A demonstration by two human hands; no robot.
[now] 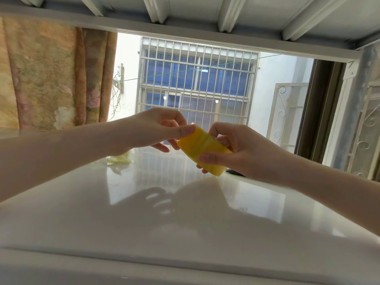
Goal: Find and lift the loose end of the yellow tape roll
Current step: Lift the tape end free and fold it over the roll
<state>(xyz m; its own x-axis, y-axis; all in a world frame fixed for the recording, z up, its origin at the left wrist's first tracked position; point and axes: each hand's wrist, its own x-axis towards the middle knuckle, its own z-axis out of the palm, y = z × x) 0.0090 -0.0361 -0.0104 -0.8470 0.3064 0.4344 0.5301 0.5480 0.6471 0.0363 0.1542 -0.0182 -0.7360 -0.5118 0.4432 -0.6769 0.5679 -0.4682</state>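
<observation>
The right hand (236, 149) grasped the yellow tape roll (202, 150), thumb laid across its outer face near the lower end and fingers curled round the far side. The left hand (156, 128) pinched the roll's upper end, its thumb lying flat along the top edge and its fingers curled behind. Whether a loose end had come free under that thumb could not be told. The roll was held tilted in the air between both hands, above a glossy white table (185, 223) that mirrored them. Behind the left forearm a crumpled pale bag (119, 159) lay on the table. A flowered curtain (51, 79) hung at the left beside a barred window (197, 79).
</observation>
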